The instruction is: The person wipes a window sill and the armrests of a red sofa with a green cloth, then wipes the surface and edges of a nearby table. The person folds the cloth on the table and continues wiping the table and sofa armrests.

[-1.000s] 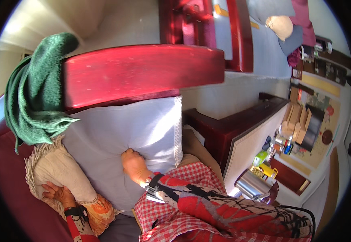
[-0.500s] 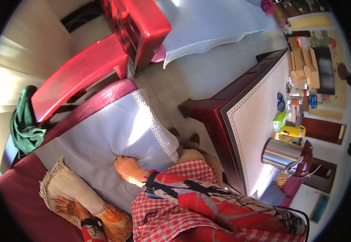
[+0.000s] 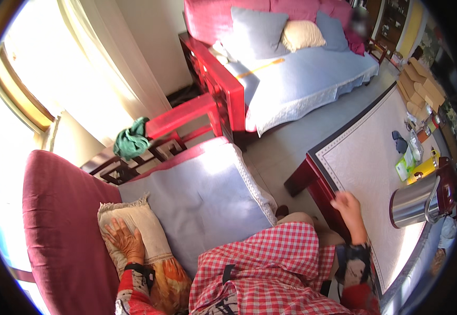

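Observation:
My left hand lies flat on a beige fringed cushion, fingers spread. The cushion leans against the maroon backrest, and its lower part has an orange pattern. A grey-blue seat cover with a white lace edge lies over the seat beside it, lightly creased. To the right, my right hand hovers by the edge of the low table, apart from the seat cover. Its fingers are curled in, and nothing shows in them. A red checked apron covers my lap.
A green cloth hangs on the red wooden armrest. Beyond stands a sofa with a pale blue cover and several cushions. On the table are a steel pot, a yellow container and an open cardboard box.
My right hand has left the seat cover and moved right to the table edge. My left hand stays on the cushion. The view has swung, showing more of the sofa and window.

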A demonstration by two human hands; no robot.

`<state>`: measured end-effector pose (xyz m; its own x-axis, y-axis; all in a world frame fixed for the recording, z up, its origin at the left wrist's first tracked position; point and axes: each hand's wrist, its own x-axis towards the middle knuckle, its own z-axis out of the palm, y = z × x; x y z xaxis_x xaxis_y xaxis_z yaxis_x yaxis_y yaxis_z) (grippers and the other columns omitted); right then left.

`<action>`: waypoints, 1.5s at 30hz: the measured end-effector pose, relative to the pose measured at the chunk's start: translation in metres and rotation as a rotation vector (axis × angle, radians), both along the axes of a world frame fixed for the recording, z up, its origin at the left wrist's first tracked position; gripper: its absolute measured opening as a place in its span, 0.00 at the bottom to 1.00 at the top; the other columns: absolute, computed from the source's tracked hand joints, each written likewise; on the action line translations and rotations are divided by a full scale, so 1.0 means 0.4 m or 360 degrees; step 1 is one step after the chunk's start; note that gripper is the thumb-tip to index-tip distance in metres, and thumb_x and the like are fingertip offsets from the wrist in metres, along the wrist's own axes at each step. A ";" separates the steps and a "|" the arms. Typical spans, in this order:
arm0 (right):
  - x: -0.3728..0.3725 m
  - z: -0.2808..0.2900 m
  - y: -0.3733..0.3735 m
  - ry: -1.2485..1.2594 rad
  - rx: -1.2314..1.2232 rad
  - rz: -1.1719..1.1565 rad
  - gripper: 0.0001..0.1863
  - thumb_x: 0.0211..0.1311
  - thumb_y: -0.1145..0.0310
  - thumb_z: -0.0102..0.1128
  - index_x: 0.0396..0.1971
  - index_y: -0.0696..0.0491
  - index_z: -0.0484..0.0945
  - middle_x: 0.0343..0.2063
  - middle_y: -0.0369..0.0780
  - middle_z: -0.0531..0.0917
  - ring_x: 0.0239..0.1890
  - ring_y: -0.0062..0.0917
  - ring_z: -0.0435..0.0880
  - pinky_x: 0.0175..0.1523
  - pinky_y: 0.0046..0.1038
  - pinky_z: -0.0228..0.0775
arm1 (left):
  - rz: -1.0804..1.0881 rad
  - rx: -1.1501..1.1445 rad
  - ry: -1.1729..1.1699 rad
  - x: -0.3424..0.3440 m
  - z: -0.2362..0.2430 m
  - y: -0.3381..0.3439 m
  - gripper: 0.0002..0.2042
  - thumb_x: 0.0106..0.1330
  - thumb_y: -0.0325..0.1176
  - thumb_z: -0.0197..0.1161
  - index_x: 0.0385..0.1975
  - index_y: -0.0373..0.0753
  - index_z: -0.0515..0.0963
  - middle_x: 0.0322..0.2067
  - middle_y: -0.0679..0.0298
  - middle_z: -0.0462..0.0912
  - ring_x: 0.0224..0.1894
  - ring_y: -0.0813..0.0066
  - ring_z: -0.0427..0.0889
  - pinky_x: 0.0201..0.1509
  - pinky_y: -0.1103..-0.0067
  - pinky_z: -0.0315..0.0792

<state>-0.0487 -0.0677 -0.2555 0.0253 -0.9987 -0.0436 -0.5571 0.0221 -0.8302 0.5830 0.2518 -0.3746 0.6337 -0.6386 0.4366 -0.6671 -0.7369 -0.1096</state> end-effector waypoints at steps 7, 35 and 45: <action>-0.206 -0.192 0.329 0.0593 0.0012 -0.0090 0.23 0.48 0.66 0.78 0.46 0.53 0.84 0.47 0.43 0.82 0.53 0.41 0.80 0.58 0.42 0.73 | -0.0378 -0.0580 0.0125 -0.038 0.208 -0.280 0.37 0.63 0.43 0.70 0.73 0.43 0.66 0.77 0.55 0.56 0.79 0.44 0.48 0.80 0.49 0.42; 0.262 0.067 0.206 -0.0217 -0.0298 0.0289 0.17 0.67 0.71 0.68 0.54 0.57 0.83 0.51 0.42 0.85 0.53 0.27 0.84 0.58 0.29 0.75 | -0.1491 -0.1481 0.3497 -0.511 0.311 -0.700 0.07 0.70 0.18 0.59 0.43 0.36 0.79 0.48 0.61 0.85 0.50 0.74 0.82 0.61 0.75 0.73; 0.191 0.097 0.217 -0.2295 0.0260 -0.0233 0.29 0.71 0.53 0.64 0.64 0.54 0.72 0.57 0.37 0.81 0.58 0.25 0.79 0.67 0.33 0.70 | -0.2915 -0.0302 0.1259 -0.944 0.443 -0.597 0.14 0.49 0.21 0.73 0.37 0.41 0.83 0.60 0.58 0.80 0.67 0.42 0.71 0.68 0.57 0.69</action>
<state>0.0278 0.0191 -0.2168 0.0452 -0.9827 -0.1798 0.7551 0.1515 -0.6378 0.2052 0.0128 -0.1973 -0.5439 -0.6185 0.5671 -0.3533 0.7818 0.5139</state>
